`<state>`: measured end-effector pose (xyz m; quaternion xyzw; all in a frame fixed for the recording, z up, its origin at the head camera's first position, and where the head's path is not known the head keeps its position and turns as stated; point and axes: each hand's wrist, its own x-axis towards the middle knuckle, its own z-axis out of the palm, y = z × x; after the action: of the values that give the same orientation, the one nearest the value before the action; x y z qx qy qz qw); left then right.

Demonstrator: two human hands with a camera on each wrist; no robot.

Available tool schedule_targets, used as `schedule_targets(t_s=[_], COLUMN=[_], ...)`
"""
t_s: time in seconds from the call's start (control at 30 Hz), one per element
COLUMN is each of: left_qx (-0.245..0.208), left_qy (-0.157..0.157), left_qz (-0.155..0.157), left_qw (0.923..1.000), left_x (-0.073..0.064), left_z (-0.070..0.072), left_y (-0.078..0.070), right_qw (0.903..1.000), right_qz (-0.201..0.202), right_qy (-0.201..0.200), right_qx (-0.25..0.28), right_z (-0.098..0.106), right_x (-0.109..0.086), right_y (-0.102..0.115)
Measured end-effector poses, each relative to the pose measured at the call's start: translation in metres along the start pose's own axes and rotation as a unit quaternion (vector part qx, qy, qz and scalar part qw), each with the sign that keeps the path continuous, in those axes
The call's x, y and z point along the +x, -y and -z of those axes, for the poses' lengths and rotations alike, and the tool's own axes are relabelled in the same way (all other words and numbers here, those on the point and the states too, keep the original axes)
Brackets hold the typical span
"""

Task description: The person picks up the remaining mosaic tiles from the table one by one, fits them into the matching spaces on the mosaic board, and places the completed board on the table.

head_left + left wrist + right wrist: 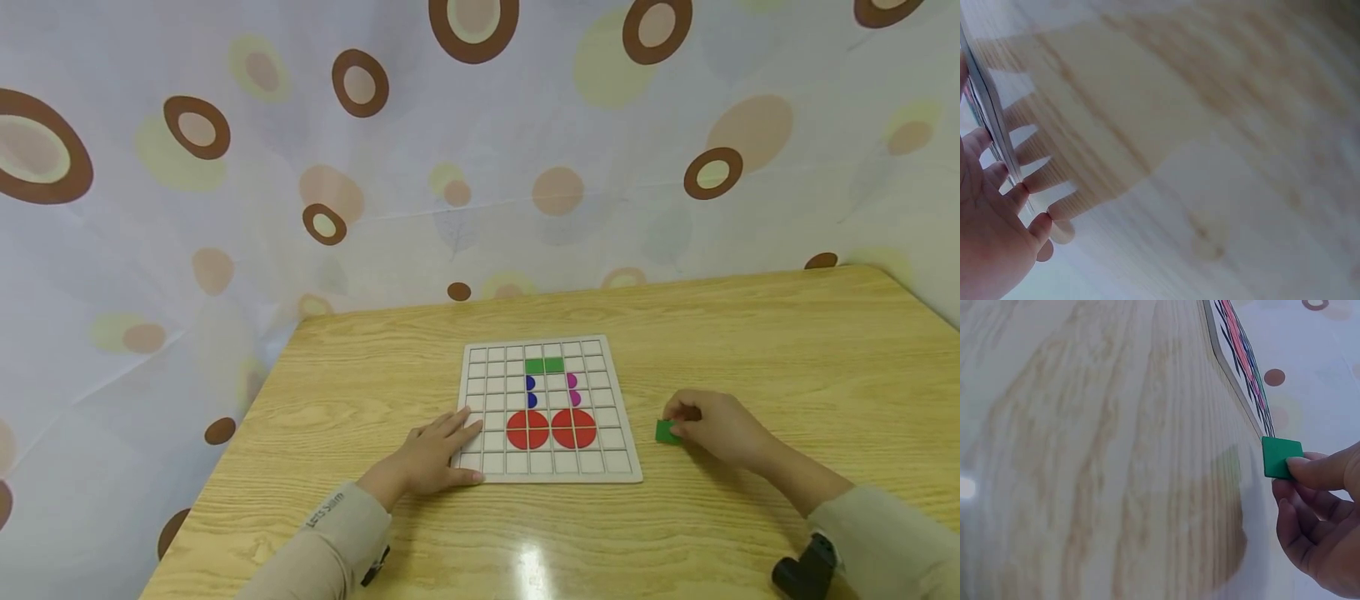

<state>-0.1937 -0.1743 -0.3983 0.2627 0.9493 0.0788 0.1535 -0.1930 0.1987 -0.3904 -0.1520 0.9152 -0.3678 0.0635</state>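
A white grid board (495, 467) lies flat on the wooden table. On it sit two green squares (544, 366), two blue half-round pieces (531, 392), two magenta half-round pieces (574, 390) and two red circles (528, 430) made of quarter pieces. My left hand (433, 454) rests with spread fingers on the board's left edge; in the left wrist view its fingertips (1041, 226) are along that edge. To the right of the board, my right hand (716, 425) pinches a green square tile (1279, 456) between thumb and fingers, a little above the table.
The wooden table (360, 375) reaches out on both sides of the board. Behind it hangs a pale cloth (420, 150) with brown and beige ovals. A small black device (806, 571) is at the right sleeve (885, 533).
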Motion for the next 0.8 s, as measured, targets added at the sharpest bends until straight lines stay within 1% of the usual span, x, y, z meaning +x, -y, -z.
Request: schedule_targets(t_s=[0.1, 0.33, 0.53, 0.63, 0.8], left_qx=[0.0, -0.003, -0.004, 0.0, -0.001], left_qy=[0.002, 0.001, 0.0, 0.003, 0.005], left_qz=[0.004, 0.002, 0.001, 0.003, 0.003], left_qw=[1.0, 1.0, 1.0, 1.0, 1.0], left_x=[0.0, -0.001, -0.001, 0.0, 0.001], left_z=[-0.001, 0.001, 0.001, 0.0, -0.001], left_y=[0.0, 0.001, 0.002, 0.003, 0.001], right_qw=[0.9998, 0.9984, 0.9977, 0.9977, 0.9972], right_qz=[-0.003, -0.009, -0.008, -0.007, -0.01], right_qy=[-0.011, -0.019, -0.034, -0.043, -0.048], right_qx=[0.019, 0.052, 0.058, 0.052, 0.056], right_z=[-0.001, -0.007, -0.013, -0.016, -0.018], right_x=[0.003, 0.015, 0.029, 0.037, 0.046], right_y=[0.002, 0.005, 0.011, 0.013, 0.017])
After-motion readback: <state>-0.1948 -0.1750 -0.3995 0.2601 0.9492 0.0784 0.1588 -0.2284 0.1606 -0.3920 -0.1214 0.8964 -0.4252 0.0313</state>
